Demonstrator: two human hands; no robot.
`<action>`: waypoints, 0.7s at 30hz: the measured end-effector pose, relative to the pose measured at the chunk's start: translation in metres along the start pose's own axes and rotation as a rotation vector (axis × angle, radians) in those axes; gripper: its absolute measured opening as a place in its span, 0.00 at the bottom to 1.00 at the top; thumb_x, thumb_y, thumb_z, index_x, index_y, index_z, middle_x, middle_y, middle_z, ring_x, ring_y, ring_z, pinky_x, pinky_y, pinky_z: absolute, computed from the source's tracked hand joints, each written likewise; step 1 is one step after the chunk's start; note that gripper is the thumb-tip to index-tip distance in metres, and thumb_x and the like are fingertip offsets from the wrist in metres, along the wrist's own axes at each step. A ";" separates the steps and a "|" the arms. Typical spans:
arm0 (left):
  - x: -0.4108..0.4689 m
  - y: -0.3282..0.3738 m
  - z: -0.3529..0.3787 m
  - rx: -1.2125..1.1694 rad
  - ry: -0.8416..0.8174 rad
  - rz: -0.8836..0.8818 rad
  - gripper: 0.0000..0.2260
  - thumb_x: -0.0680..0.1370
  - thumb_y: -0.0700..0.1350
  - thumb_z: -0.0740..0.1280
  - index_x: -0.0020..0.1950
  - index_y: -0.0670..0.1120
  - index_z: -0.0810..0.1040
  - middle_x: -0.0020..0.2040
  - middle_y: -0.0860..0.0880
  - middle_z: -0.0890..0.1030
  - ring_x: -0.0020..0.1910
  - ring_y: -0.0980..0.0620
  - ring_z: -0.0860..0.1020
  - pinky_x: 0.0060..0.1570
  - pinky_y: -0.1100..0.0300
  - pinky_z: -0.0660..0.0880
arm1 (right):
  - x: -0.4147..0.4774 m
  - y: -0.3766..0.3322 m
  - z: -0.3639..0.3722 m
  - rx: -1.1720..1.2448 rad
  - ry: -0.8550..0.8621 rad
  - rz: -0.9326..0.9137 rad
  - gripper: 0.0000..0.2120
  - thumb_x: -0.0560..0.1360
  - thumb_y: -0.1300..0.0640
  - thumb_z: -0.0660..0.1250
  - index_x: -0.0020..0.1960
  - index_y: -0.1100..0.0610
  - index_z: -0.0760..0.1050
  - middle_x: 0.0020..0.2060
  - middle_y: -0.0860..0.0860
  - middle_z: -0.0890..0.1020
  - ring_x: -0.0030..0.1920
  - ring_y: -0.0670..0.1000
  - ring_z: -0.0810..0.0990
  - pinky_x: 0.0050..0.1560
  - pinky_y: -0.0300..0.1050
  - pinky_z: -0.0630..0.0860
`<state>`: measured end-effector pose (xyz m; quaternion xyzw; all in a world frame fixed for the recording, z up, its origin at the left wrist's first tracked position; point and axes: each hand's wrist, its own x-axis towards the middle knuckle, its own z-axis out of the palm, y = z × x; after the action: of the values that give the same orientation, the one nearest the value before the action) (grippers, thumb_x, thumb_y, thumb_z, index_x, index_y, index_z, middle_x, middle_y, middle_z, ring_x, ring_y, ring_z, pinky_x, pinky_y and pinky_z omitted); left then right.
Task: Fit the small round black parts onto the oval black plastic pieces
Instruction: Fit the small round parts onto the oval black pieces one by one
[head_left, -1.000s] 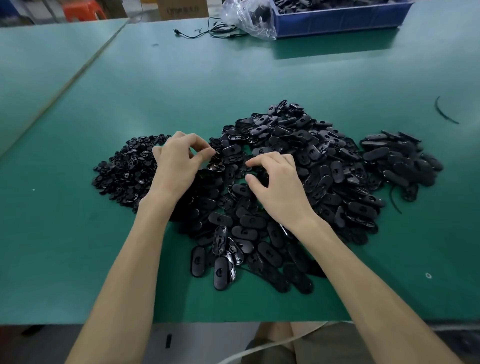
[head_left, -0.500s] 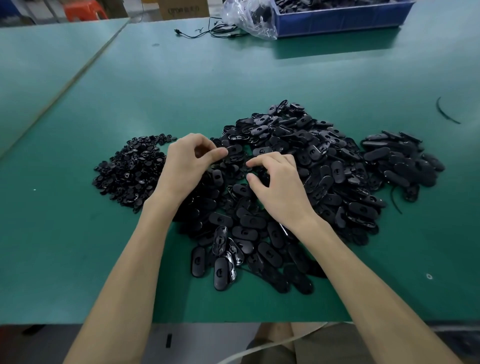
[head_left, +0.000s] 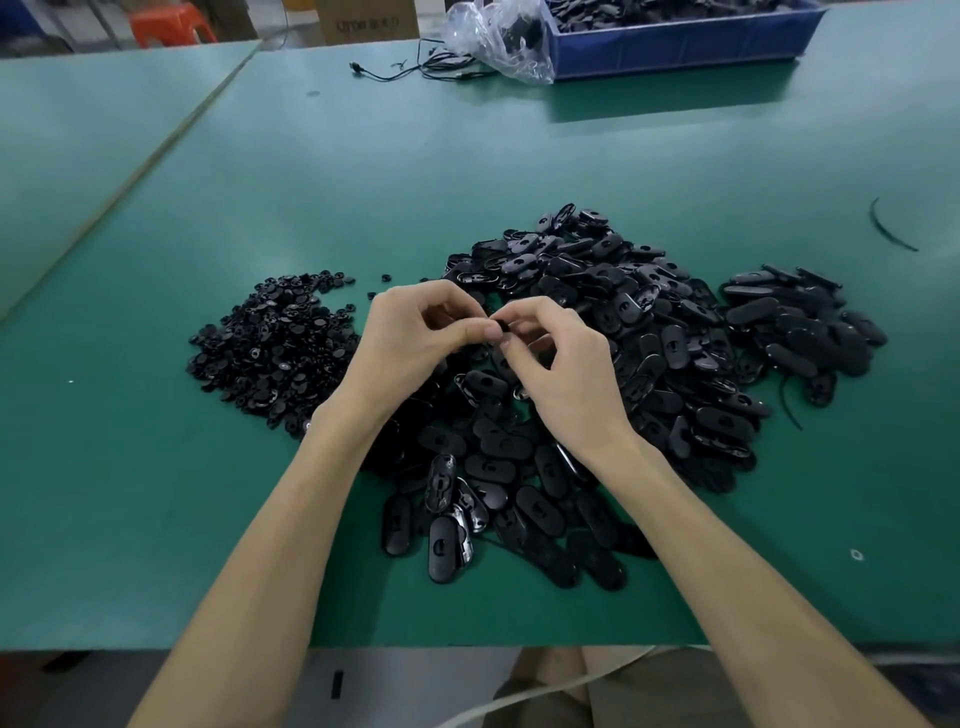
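Observation:
Above the big pile of oval black pieces (head_left: 623, 322), my two hands meet fingertip to fingertip. My left hand (head_left: 415, 338) pinches a small round black part between thumb and fingers. My right hand (head_left: 566, 374) holds an oval black piece (head_left: 501, 330) against it, and only a dark edge of that piece shows between the fingers. The heap of small round black parts (head_left: 275, 348) lies to the left of my left hand. A smaller, separate pile of oval pieces (head_left: 800, 322) lies at the right.
On the green table (head_left: 467, 156), a blue bin (head_left: 675, 52) of black parts, a crumpled plastic bag (head_left: 498, 41) and a thin cable (head_left: 415, 70) sit at the far edge. A loose black strip (head_left: 888, 228) lies at the right.
My left hand moved right from beside the round parts, and my right hand lifted off the oval pile. The two hands have come together with the pieces pinched between them.

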<state>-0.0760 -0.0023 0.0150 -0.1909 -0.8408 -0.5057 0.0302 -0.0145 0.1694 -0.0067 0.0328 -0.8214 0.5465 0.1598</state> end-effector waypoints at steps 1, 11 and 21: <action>0.000 0.000 -0.002 0.055 0.033 0.003 0.10 0.75 0.53 0.76 0.46 0.47 0.86 0.37 0.49 0.84 0.33 0.57 0.77 0.35 0.67 0.72 | 0.000 0.000 0.000 0.015 0.006 0.017 0.08 0.81 0.61 0.70 0.57 0.51 0.82 0.45 0.45 0.84 0.52 0.52 0.81 0.51 0.57 0.81; 0.002 -0.028 -0.033 0.851 0.269 -0.569 0.29 0.86 0.54 0.58 0.79 0.34 0.60 0.81 0.31 0.54 0.82 0.34 0.48 0.77 0.36 0.46 | 0.001 0.001 0.000 0.038 0.010 0.105 0.06 0.81 0.62 0.69 0.56 0.54 0.81 0.44 0.49 0.82 0.46 0.52 0.81 0.49 0.59 0.83; 0.007 -0.035 -0.021 0.773 0.210 -0.355 0.16 0.86 0.43 0.61 0.72 0.40 0.74 0.71 0.38 0.71 0.71 0.36 0.66 0.69 0.45 0.64 | 0.002 0.002 0.001 0.027 0.019 0.119 0.06 0.81 0.62 0.70 0.55 0.53 0.82 0.43 0.47 0.82 0.44 0.48 0.80 0.49 0.57 0.83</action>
<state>-0.0978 -0.0328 -0.0030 0.0343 -0.9804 -0.1681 0.0972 -0.0166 0.1698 -0.0085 -0.0190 -0.8130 0.5663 0.1345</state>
